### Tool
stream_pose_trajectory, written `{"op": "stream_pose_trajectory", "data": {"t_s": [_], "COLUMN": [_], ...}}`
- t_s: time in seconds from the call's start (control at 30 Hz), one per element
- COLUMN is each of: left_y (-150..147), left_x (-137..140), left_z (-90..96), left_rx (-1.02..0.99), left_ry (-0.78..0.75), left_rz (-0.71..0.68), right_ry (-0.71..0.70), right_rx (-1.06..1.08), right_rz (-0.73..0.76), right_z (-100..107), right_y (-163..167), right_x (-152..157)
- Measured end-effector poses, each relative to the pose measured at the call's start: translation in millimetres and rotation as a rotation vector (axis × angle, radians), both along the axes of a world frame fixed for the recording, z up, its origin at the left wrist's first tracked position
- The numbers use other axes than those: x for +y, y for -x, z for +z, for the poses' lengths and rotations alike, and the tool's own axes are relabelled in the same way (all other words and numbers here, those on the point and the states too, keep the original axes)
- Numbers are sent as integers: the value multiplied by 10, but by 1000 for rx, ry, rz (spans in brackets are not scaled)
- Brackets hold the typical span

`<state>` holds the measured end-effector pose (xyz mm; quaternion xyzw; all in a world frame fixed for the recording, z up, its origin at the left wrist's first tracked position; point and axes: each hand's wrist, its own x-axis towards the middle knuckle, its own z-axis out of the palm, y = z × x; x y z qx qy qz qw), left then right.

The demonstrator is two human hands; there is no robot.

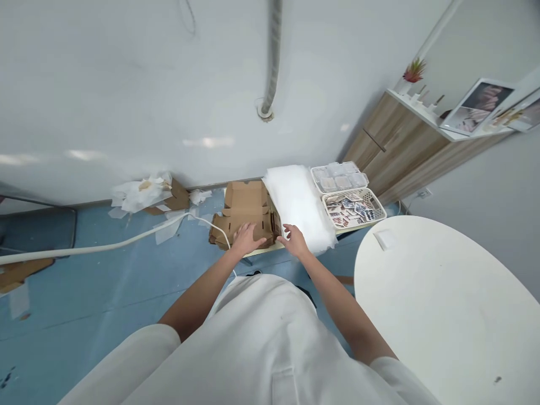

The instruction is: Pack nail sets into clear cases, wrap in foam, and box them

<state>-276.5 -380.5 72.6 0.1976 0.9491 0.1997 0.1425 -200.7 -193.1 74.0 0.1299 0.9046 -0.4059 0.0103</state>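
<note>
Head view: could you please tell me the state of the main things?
Cardboard: opened out
Left hand: open, at the cardboard
Right hand: open, beside the cardboard
White sheeting: lying flat
Front basket: uncovered, filled with printed pieces
Rear tray: holding clear containers
Cabinet: shut

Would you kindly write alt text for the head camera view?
A bare left hand, fingers spread, is over folded brown cardboard, with the right hand open beside it. White sheeting and a white basket of printed pieces lie to the right.
</note>
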Motion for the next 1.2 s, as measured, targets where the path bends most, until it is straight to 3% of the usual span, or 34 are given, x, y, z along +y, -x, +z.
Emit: {"op": "stream_pose_trajectory", "data": {"t_s": [0.13,0.27,0.37,0.53,0.6,0.7,0.8,0.97,1.07,1.2], "left_y": [107,120,162,308,372,459,548,692,694,583], "left_x": [-327,-498,-569,-675,-700,-688,-631,-551,-550,-584], "left_z": [-156,-272,-335,-407,-421,-415,-375,-286,-264,-265], "left_rx": [-52,-75,-50,-59,-64,-90,-156,-367,-349,-129], "left_ry": [99,105,40,-120,-168,-180,-149,-108,-132,-206], "left_rz": [-106,-148,-166,-230,-277,-335,-332,-231,-240,-241], "right_ry": [-330,-489,-419,-119,-97,-180,-312,-491,-587,-607], "right_rx": [-147,-273,-241,-156,-101,41,109,-95,-199,-258], "right_rz": [63,73,-4,-116,-168,-170,19,484,573,598], "right_z": [39,10,-22,-44,-42,2,82,120,69,-12], "right_y": [397,591,619,518,443,329,254,235,236,217], "right_x": [-329,-454,-377,-224,-251,-387,-561,-781,-840,-840]}}
